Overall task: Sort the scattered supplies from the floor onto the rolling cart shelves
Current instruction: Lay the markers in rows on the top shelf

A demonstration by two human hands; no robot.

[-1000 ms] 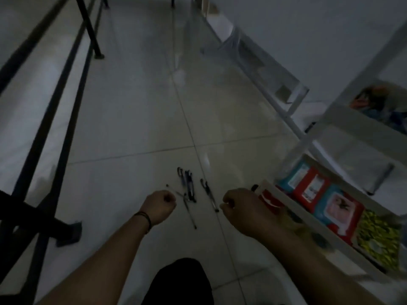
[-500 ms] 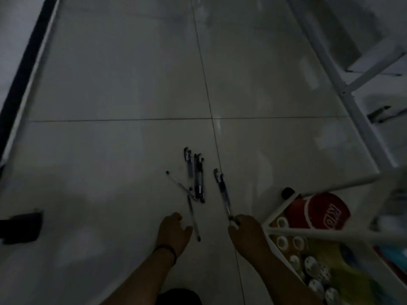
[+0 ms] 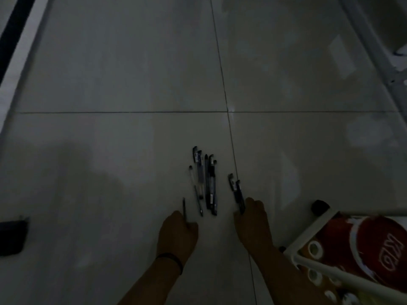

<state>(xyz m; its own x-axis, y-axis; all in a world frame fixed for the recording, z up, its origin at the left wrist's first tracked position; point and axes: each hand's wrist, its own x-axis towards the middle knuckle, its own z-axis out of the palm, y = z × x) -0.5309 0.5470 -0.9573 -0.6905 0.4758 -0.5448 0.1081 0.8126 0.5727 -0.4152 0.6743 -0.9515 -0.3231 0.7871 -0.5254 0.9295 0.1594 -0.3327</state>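
Observation:
Several dark pens (image 3: pixel 206 181) lie bunched on the pale tiled floor in front of me. My left hand (image 3: pixel 177 235) pinches a thin pen (image 3: pixel 184 208) that points away from me, just left of the bunch. My right hand (image 3: pixel 253 221) grips the near ends of two pens (image 3: pixel 236 190) lying to the right of the bunch. The white rolling cart (image 3: pixel 312 230) stands at the lower right, its bottom shelf holding a red pack (image 3: pixel 374 245) and other packets.
A black caster wheel (image 3: pixel 319 207) of the cart sits on the floor near my right hand. A dark object (image 3: pixel 12 237) lies at the left edge. A black rail (image 3: pixel 13 38) runs along the upper left. A white frame (image 3: pixel 378 53) crosses the upper right.
The view has tilted down and closer to the floor. My left hand has taken hold of a thin pen. My right hand has closed on the two pens at the right.

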